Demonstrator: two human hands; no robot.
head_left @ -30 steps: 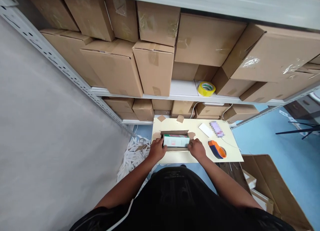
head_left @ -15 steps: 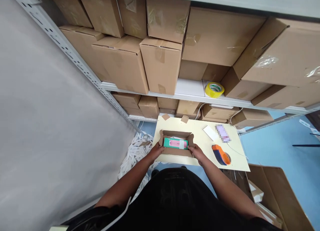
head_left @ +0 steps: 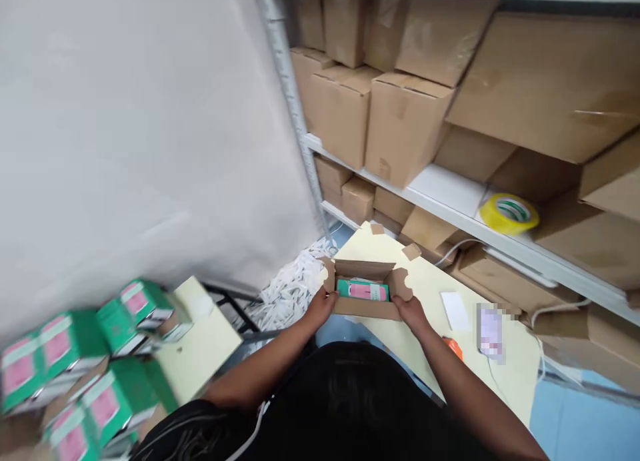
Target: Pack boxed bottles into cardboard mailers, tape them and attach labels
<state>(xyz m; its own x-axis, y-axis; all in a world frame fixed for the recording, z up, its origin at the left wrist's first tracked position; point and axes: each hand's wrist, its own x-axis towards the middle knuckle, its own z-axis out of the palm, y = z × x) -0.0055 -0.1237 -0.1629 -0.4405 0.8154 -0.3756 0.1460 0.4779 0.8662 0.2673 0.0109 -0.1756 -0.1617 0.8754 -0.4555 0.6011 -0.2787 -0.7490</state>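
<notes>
As my left hand (head_left: 321,306) and right hand (head_left: 410,312) clamp the carton (head_left: 367,308), the box (head_left: 359,290) inside has unreadable labelling, pale table (head_left: 431,282) and shelves (head_left: 445,189) beyond.

Could read no word, brand or number with certainty. Made out faint lettering across the chest of the black shirt (head_left: 353,404), too dim and blurred to spell out. Spotted green-and-white print inside the roll of yellow tape (head_left: 507,222) on the shelf (head_left: 447,186), too small to decipher. Noticed a pale label over pink on the green box (head_left: 363,290) in the open carton (head_left: 367,308), and similar pink-and-white labels on the stacked green boxes (head_left: 93,338) at lower left, equally impossible to read.
</notes>
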